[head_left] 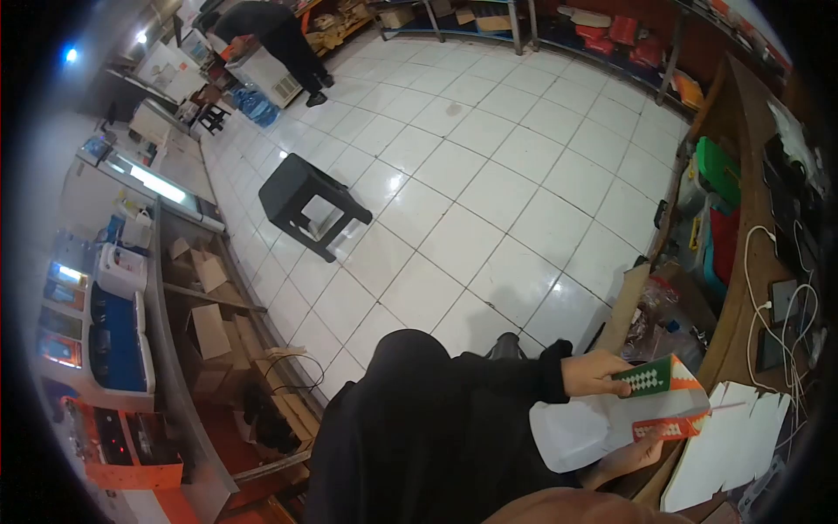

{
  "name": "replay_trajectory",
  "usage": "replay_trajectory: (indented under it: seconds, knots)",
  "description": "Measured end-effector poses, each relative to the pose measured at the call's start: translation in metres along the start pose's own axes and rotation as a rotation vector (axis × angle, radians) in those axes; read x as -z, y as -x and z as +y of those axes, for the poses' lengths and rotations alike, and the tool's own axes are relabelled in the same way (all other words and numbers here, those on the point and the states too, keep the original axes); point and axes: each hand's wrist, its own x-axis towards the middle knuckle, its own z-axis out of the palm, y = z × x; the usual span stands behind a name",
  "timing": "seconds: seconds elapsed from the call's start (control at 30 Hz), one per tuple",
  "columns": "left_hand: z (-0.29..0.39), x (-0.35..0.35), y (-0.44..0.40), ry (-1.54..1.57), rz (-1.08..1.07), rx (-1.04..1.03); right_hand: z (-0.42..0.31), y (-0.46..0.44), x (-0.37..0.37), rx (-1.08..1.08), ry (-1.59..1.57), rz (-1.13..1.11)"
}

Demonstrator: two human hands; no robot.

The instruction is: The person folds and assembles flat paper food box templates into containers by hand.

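A partly folded cardboard box (pixel 690 403), white inside with green, orange and white printed panels, is held low at the right, beside the desk edge. My left hand (pixel 595 374), coming out of a black sleeve, grips its upper side by the green panel. My right hand (pixel 637 456) holds the lower side near the orange patterned panel, and the box hides part of its fingers. A white flap extends from the box toward my body. Flat white card sheets (pixel 729 450) with notched edges lie on the wooden desk just beyond the box.
White cables (pixel 790 306) and dark devices lie along the desk (pixel 742 262). A bin with a green lid (pixel 717 170) and plastic bags stand beside it. A black stool (pixel 310 205) stands on the tiled floor. Another person (pixel 271 39) bends over a white appliance at the back. Counters line the left.
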Motion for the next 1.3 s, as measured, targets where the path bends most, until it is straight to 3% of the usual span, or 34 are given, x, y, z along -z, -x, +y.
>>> replay_trajectory:
  seconds: [0.03, 0.1, 0.13, 0.17, 0.27, 0.3, 0.37, 0.43, 0.47, 0.53, 0.57, 0.63, 0.67, 0.7, 0.77, 0.83, 0.9, 0.93, 1.0, 1.03, 1.1, 1.13, 1.2, 1.23, 1.27, 1.3]
  knots:
    - [0.005, 0.001, 0.001, 0.005, -0.010, -0.008, -0.004, 0.000, -0.003, 0.009, 0.002, 0.010]
    - [0.017, 0.002, 0.003, -0.092, 0.070, 0.179, -0.013, -0.001, -0.004, -0.181, -0.202, -0.141]
    - [0.016, -0.005, 0.002, 0.082, 0.226, 0.074, -0.014, -0.007, 0.004, -0.265, -0.143, -0.283]
    - [0.019, -0.004, 0.000, 0.084, 0.222, 0.070, -0.016, -0.006, 0.001, -0.260, -0.143, -0.278]
    - [0.026, 0.000, -0.005, -0.149, 0.148, 0.095, -0.018, 0.001, -0.016, -0.326, -0.084, 0.246]
    - [0.025, -0.002, -0.007, -0.174, 0.161, 0.085, -0.018, 0.002, -0.013, -0.328, -0.085, 0.245]
    - [0.023, -0.003, -0.008, -0.198, 0.167, 0.075, -0.018, 0.004, -0.005, -0.113, -0.287, 0.065]
    - [0.019, -0.001, -0.006, 0.136, -0.074, 0.410, -0.015, 0.002, -0.003, -0.057, -0.244, 0.037]
    - [0.016, -0.003, -0.004, 0.137, -0.086, 0.409, -0.015, -0.004, 0.000, -0.140, -0.190, -0.037]
    - [0.013, -0.006, 0.001, -0.054, 0.219, -0.027, -0.013, -0.005, 0.004, -0.302, -0.145, -0.136]
    - [0.019, -0.008, -0.001, -0.055, 0.217, -0.030, -0.003, -0.003, 0.004, -0.299, -0.146, -0.135]
    - [0.045, -0.012, -0.007, 0.260, 0.507, -0.239, 0.014, 0.004, 0.002, -0.260, -0.066, -0.022]
    - [0.039, -0.009, -0.004, 0.201, 0.447, -0.227, 0.015, 0.004, 0.009, -0.541, -0.438, -0.175]
    - [0.026, -0.004, -0.002, 0.201, 0.442, -0.232, 0.014, 0.009, 0.009, -0.611, -0.507, -0.219]
    - [0.003, 0.006, -0.001, 0.394, 0.135, -0.225, 0.014, 0.015, 0.008, -0.557, -0.502, -0.233]
    - [0.020, -0.004, -0.008, 0.442, 0.169, -0.200, 0.009, 0.020, 0.008, -0.491, -0.507, -0.250]
    - [0.041, -0.017, -0.016, 0.356, 0.150, -0.013, 0.002, 0.025, 0.011, -0.434, -0.553, -0.288]
    - [0.038, -0.017, -0.020, 0.271, 0.014, 0.018, -0.005, 0.029, 0.012, -0.406, -0.597, -0.313]
    - [0.048, -0.033, -0.029, 0.230, 0.096, -0.167, -0.023, 0.034, 0.016, -0.322, -0.725, -0.367]
    - [0.063, -0.025, -0.028, 0.158, -0.005, -0.099, -0.032, 0.033, 0.020, -0.265, -0.797, -0.414]
    - [0.078, -0.024, -0.030, 0.139, -0.037, -0.342, -0.054, 0.018, 0.043, -0.124, -0.925, -0.582]
    - [0.080, -0.025, -0.031, 0.227, -0.097, -0.547, -0.065, 0.012, 0.064, -0.057, -0.941, -0.654]
    - [0.098, -0.052, -0.024, 0.719, -0.013, -0.718, -0.084, 0.012, 0.125, 0.029, -0.882, -0.729]
    - [0.108, -0.067, -0.021, 0.934, 0.011, -0.830, -0.085, 0.033, 0.144, 0.293, -0.688, -0.210]
    - [0.120, -0.060, -0.018, 0.971, -0.215, -0.744, -0.086, 0.052, 0.159, 0.528, -0.452, 0.297]
    - [0.127, -0.055, -0.017, 0.996, -0.438, -0.670, -0.089, 0.062, 0.179, 0.619, -0.300, 0.622]
